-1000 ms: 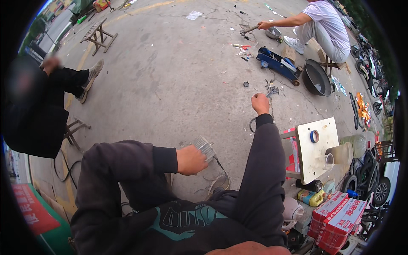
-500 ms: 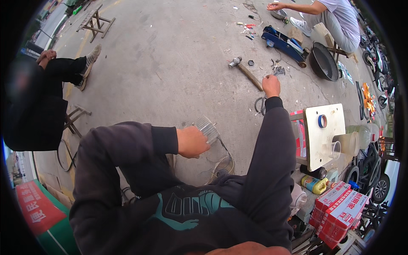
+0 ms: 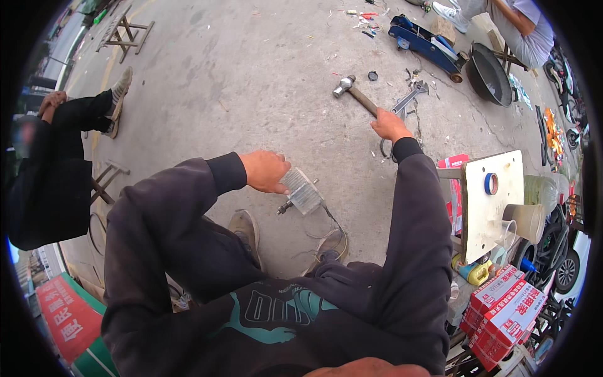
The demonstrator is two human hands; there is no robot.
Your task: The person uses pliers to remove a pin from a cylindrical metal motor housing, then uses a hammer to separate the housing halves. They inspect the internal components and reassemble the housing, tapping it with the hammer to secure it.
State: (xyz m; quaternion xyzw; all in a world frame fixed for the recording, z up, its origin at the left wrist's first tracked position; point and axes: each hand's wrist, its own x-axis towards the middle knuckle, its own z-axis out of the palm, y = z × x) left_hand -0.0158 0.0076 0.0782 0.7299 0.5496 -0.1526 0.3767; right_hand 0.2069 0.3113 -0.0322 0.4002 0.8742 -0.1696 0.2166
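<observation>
My left hand [image 3: 267, 171] is at the upper-left edge of a finned metal block [image 3: 305, 195], its fingers loosely bent and apart. The block lies on the concrete with a bolt [image 3: 286, 206] sticking out and thin wires [image 3: 333, 223] trailing toward my shoe [image 3: 330, 245]. My right hand [image 3: 391, 127] is closed round the wooden handle of a ball-peen hammer [image 3: 362, 97]. Just beyond it are wrenches [image 3: 411, 97] and a dark looped item [image 3: 384, 148], partly hidden.
A board-topped stand [image 3: 490, 223] holds tape and plastic containers at right, above red cartons [image 3: 496, 314]. Beyond are a blue jack [image 3: 427, 50], black basin [image 3: 490, 78] and squatting co-worker [image 3: 521, 34]. A seated person [image 3: 50, 182] and wooden stools [image 3: 125, 34] are at left.
The hammer left the co-worker's hand for the ground nearer me, and my right hand has closed on it. My left hand moved up from atop the block to its edge, uncovering the bolt.
</observation>
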